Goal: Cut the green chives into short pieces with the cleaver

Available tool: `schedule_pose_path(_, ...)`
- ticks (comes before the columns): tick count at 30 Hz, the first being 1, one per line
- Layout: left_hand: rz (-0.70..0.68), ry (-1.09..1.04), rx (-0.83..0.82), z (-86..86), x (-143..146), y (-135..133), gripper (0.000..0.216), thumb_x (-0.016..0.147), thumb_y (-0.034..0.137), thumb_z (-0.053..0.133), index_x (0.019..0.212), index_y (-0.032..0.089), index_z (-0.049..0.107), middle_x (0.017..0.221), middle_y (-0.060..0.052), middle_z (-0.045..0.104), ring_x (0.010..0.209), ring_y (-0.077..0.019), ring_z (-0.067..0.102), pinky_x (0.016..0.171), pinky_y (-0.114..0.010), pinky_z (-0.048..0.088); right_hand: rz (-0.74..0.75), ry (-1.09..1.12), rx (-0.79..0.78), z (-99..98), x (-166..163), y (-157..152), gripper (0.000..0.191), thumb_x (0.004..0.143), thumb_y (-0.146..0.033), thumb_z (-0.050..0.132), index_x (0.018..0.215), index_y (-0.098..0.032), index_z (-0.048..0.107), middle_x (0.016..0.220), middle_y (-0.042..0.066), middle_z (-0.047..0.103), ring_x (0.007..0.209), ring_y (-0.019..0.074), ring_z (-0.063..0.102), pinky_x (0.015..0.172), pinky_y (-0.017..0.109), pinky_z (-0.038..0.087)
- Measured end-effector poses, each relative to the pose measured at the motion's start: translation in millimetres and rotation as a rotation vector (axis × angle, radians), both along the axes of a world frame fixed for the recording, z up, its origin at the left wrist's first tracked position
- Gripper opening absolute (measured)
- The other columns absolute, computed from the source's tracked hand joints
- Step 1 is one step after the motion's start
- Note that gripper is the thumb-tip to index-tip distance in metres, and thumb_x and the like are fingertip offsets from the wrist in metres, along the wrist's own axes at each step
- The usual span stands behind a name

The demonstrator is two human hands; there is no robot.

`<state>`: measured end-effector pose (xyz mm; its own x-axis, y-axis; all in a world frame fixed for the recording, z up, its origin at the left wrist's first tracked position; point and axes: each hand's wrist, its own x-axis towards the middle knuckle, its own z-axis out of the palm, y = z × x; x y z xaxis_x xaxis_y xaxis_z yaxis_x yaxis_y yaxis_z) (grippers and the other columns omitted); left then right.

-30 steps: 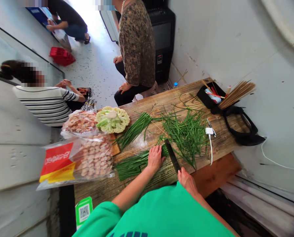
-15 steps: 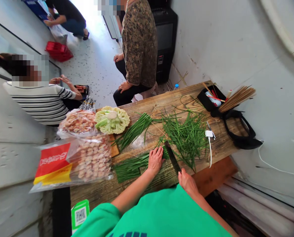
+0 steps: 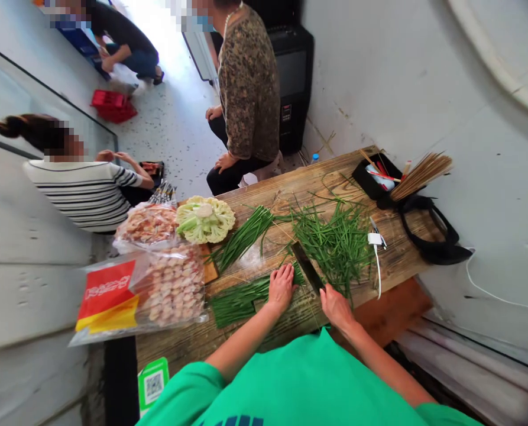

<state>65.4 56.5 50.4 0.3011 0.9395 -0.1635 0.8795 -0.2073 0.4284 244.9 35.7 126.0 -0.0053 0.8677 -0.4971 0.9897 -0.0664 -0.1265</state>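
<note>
My left hand (image 3: 282, 286) presses down on the right end of a long bundle of garlic chives (image 3: 237, 302), its fingers held together over the stalks. In my right hand (image 3: 336, 305) is the handle of a dark-bladed knife (image 3: 307, 265). The blade points away from me, just right of my left fingers, beside the bundle's end. Whether its edge touches the board or stalks I cannot tell. A loose heap of cut chives (image 3: 332, 236) spreads right of the blade. Another chive bundle (image 3: 248, 234) lies farther back on the wooden table (image 3: 184, 341).
At left are a halved cauliflower (image 3: 206, 219) and bags of raw meat (image 3: 175, 290). A black box (image 3: 376, 177) with skewers (image 3: 426, 173), a white charger (image 3: 373, 239) and a black visor (image 3: 432, 236) occupy the right end. Several people sit or crouch beyond the table.
The knife has moved slightly away from me, and its blade looks broader now. My left hand stays on the chives. The whole view has shifted a little.
</note>
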Motion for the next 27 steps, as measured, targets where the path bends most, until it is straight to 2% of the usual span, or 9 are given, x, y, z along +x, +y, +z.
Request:
schedule_pose_path(5, -0.013, 0.066, 0.058, 7.5, -2, 2, 0.061, 0.083, 0.030, 0.061, 0.140, 0.020, 0.040, 0.144, -0.012, 0.044, 0.133, -0.0278, 0.037, 0.107, -0.046, 0.032, -0.018, -0.053, 0.140, 7.3, 48, -6, 0.026, 0.098, -0.027, 0.034, 0.091, -0.013, 0.055, 0.076, 0.012, 0.069, 0.068, 0.0191, 0.065, 0.056, 0.027, 0.030)
schedule_pose_path(6, -0.060, 0.078, 0.086, 9.8, -2, 2, 0.058, 0.085, 0.029, 0.058, 0.140, 0.023, 0.041, 0.144, -0.012, 0.044, 0.133, -0.0283, 0.037, 0.107, -0.047, 0.032, -0.021, -0.043, 0.167, 9.0, 53, -6, 0.026, 0.097, -0.028, 0.035, 0.090, -0.013, 0.055, 0.075, 0.012, 0.069, 0.068, 0.0192, 0.065, 0.056, 0.027, 0.030)
schedule_pose_path(8, -0.254, 0.086, 0.131, 14.5, 0, 3, 0.043, 0.090, 0.027, 0.049, 0.134, 0.027, 0.048, 0.140, -0.011, 0.047, 0.130, -0.0270, 0.040, 0.106, -0.046, 0.033, -0.030, -0.011, 0.204, 11.3, 60, -7, 0.027, 0.096, -0.029, 0.036, 0.088, -0.012, 0.056, 0.072, 0.011, 0.068, 0.066, 0.0191, 0.064, 0.057, 0.027, 0.030)
schedule_pose_path(12, -0.635, 0.089, 0.180, 21.2, 10, 9, 0.032, 0.095, 0.023, 0.035, 0.109, 0.020, 0.064, 0.130, -0.011, 0.055, 0.124, -0.0238, 0.044, 0.103, -0.041, 0.036, -0.075, 0.035, 0.238, 8.8, 63, -14, 0.029, 0.095, -0.031, 0.035, 0.088, -0.012, 0.057, 0.071, 0.012, 0.068, 0.064, 0.0190, 0.063, 0.056, 0.027, 0.030)
schedule_pose_path(15, -0.773, 0.115, 0.201, 24.5, 18, 19, 0.030, 0.094, 0.019, 0.037, 0.095, 0.019, 0.067, 0.112, -0.010, 0.064, 0.117, -0.0228, 0.048, 0.109, -0.042, 0.029, -0.123, 0.049, 0.257, 4.5, 63, -23, 0.030, 0.094, -0.031, 0.035, 0.089, -0.012, 0.058, 0.071, 0.012, 0.068, 0.064, 0.0197, 0.063, 0.056, 0.027, 0.030)
schedule_pose_path(18, -0.849, 0.181, 0.209, 32.3, 25, 32, 0.031, 0.093, 0.017, 0.037, 0.091, 0.019, 0.067, 0.086, -0.007, 0.067, 0.093, -0.0204, 0.057, 0.113, -0.044, 0.022, -0.152, 0.086, 0.269, 2.8, 67, -31, 0.031, 0.094, -0.033, 0.034, 0.089, -0.013, 0.058, 0.072, 0.012, 0.068, 0.065, 0.0199, 0.063, 0.057, 0.027, 0.032)
schedule_pose_path(21, -0.918, 0.237, 0.225, 49.7, 28, 47, 0.030, 0.092, 0.015, 0.039, 0.088, 0.018, 0.069, 0.085, -0.008, 0.067, 0.088, -0.0207, 0.058, 0.108, -0.044, 0.027, -0.181, 0.131, 0.286, 3.1, 75, -37, 0.036, 0.094, -0.035, 0.031, 0.088, -0.013, 0.058, 0.073, 0.013, 0.069, 0.065, 0.0201, 0.064, 0.057, 0.027, 0.033)
schedule_pose_path(23, -0.971, 0.280, 0.192, 67.4, 29, 59, 0.026, 0.088, 0.013, 0.045, 0.082, 0.017, 0.070, 0.090, -0.010, 0.068, 0.089, -0.0216, 0.058, 0.097, -0.041, 0.035, -0.201, 0.156, 0.312, 3.0, 82, -39, 0.039, 0.094, -0.038, 0.028, 0.087, -0.013, 0.058, 0.073, 0.014, 0.069, 0.064, 0.0209, 0.064, 0.057, 0.028, 0.034)
schedule_pose_path(27, -1.009, 0.366, 0.114, 118.9, 34, 78, 0.022, 0.084, 0.011, 0.051, 0.076, 0.016, 0.071, 0.093, -0.011, 0.069, 0.089, -0.0207, 0.058, 0.077, -0.035, 0.039, -0.231, 0.199, 0.353, 1.9, 96, -41, 0.044, 0.092, -0.045, 0.025, 0.079, -0.016, 0.056, 0.065, 0.013, 0.066, 0.059, 0.0219, 0.062, 0.055, 0.029, 0.033)
